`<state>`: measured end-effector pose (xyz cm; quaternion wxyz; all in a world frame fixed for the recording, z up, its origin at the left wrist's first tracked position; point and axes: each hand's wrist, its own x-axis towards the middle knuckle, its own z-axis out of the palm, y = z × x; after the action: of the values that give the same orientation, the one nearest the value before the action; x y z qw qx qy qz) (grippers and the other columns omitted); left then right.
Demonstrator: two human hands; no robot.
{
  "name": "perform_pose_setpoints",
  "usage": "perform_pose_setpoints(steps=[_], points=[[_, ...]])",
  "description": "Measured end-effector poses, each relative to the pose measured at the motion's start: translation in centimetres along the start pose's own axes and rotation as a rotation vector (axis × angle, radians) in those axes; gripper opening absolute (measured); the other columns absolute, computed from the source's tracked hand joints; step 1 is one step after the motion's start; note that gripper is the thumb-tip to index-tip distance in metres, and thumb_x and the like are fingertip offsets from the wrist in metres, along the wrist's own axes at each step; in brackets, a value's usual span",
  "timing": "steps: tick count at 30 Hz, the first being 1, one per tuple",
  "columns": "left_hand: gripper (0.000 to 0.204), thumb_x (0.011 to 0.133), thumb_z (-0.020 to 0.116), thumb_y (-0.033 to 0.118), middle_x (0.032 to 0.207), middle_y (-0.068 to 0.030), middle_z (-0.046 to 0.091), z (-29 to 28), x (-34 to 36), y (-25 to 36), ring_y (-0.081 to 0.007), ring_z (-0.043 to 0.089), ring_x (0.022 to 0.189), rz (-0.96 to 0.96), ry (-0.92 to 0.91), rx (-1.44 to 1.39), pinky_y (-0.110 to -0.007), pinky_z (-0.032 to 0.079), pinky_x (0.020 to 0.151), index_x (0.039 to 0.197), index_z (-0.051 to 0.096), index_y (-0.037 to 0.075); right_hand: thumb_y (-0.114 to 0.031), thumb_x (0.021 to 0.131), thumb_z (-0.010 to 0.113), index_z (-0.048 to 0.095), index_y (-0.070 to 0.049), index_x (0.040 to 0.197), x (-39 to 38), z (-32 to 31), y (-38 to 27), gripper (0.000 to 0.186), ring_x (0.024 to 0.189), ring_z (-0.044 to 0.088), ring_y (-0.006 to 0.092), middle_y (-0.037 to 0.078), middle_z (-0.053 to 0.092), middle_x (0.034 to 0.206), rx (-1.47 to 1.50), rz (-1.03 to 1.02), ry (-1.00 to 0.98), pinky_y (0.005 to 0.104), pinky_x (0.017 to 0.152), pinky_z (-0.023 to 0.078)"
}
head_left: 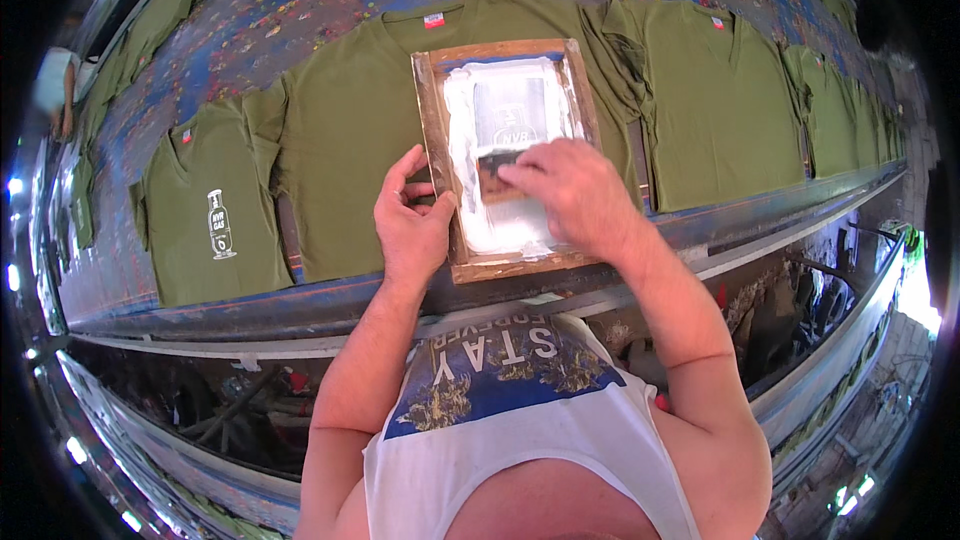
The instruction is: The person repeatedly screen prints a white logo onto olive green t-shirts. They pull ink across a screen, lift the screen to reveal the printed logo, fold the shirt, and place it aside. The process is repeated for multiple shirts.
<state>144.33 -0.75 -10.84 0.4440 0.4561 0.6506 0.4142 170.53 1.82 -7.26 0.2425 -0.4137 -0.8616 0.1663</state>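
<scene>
The right hand [585, 190] closes on a squeegee [490, 180] inside the wooden frame [433, 130], covering its right end. The frame lies on a green shirt [340, 140], hiding much of its front. The left hand [412, 228] touches the frame's left side, fingers curled; whether it grips, I cannot tell. At far left, a co-worker [56, 80] blurs into shadow.

1. One wooden-framed screen [525, 265].
2. One squeegee [492, 183].
3. Two bare hands: left hand [415, 225], right hand [577, 190].
4. Three green shirts nearest: left shirt [180, 245], middle shirt [340, 140], right shirt [720, 110]; others, overlapping beyond, are uncountable.
5. One white bottle print [219, 225], left.
6. One co-worker [53, 80], far left.
</scene>
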Motion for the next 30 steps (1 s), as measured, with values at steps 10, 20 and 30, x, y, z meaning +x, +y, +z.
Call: perform_pose_setpoints(steps=[10, 20, 30], points=[[0.071, 0.088, 0.085, -0.005, 0.148, -0.0126, 0.073, 0.0, 0.6, -0.3, -0.0161, 0.071, 0.103, 0.09, -0.006, 0.069, -0.032, 0.064, 0.088, 0.156, 0.067, 0.001, -0.011, 0.088, 0.08, 0.08, -0.008, 0.125, -6.6, 0.9, -6.5, 0.037, 0.115, 0.07, 0.0321, 0.009, 0.072, 0.117, 0.006, 0.033, -0.071, 0.0483, 0.101, 0.058], [0.052, 0.096, 0.087, 0.006, 0.139, -0.0143, 0.078, -2.4, -0.2, -1.6, -0.0211, 0.077, 0.107, 0.146, -0.044, -0.002, -0.033, 0.064, 0.086, 0.146, 0.073, 0.003, 0.002, 0.083, 0.086, 0.082, -0.004, 0.12, -3.3, -0.7, -11.1, 0.037, 0.113, 0.076, 0.0377, 0.012, 0.078, 0.118, 0.118, -0.066, 0.354, 0.0503, 0.099, 0.061], [0.032, 0.096, 0.089, -0.001, 0.107, -0.0088, 0.085, -25.0, -4.9, 0.1, -0.0137, 0.079, 0.093, 0.343, 0.049, 0.033, -0.031, 0.062, 0.085, 0.127, 0.083, 0.002, 0.006, 0.08, 0.089, 0.081, -0.006, 0.099, 6.9, 6.1, -24.9, 0.024, 0.08, 0.073, 0.0304, 0.008, 0.076, 0.092, 0.309, -0.192, 0.344, 0.043, 0.074, 0.059]])
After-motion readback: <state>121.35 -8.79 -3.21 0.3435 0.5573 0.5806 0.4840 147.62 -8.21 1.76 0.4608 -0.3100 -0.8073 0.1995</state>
